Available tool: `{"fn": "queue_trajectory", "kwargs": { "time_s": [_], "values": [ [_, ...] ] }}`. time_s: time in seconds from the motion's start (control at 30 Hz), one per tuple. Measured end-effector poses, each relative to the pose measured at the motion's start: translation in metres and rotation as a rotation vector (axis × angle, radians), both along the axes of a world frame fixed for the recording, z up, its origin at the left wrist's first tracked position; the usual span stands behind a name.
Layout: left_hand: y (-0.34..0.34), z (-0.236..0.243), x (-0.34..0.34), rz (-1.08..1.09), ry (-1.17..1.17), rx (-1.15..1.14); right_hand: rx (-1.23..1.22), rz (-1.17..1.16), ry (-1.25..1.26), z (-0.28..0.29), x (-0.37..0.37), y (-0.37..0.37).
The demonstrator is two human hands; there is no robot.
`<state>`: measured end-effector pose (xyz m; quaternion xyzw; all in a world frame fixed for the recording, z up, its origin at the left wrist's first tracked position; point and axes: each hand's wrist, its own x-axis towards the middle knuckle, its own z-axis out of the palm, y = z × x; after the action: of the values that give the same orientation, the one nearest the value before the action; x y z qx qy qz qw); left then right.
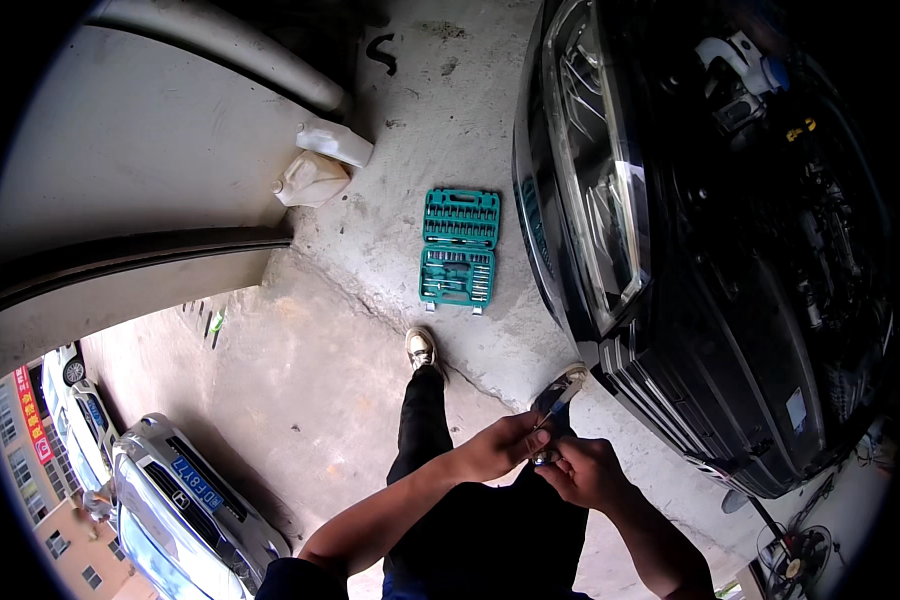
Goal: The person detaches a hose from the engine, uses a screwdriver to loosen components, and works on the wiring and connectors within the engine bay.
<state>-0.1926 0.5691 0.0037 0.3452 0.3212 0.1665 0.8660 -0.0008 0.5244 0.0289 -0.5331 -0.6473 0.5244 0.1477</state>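
Observation:
In front of my body, my left hand (498, 447) and my right hand (587, 472) are brought close together, both closed. Between them is a small shiny metal tool (541, 461), mostly covered by fingers, with a slim part showing above the left fingertips. Its exact kind is hard to make out. Beyond my feet, a green socket set case (461, 244) lies spread flat on the concrete, holding rows of sockets and bits in both halves.
On the right stands a dark car (710, 380) with its engine bay exposed. Plastic jugs (313, 180) lie by the wall at upper left. A silver car (185, 500) is parked at lower left, and a fan (795, 565) stands at lower right.

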Motion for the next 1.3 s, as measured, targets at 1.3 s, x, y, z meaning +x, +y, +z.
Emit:
{"fn": "queue_trajectory", "kwargs": {
  "time_s": [1.3],
  "values": [
    [0.119, -0.637, -0.211, -0.015, 1.051, 1.012, -0.342, -0.925, 0.364, -0.664, -0.114, 0.259]
  ]
}}
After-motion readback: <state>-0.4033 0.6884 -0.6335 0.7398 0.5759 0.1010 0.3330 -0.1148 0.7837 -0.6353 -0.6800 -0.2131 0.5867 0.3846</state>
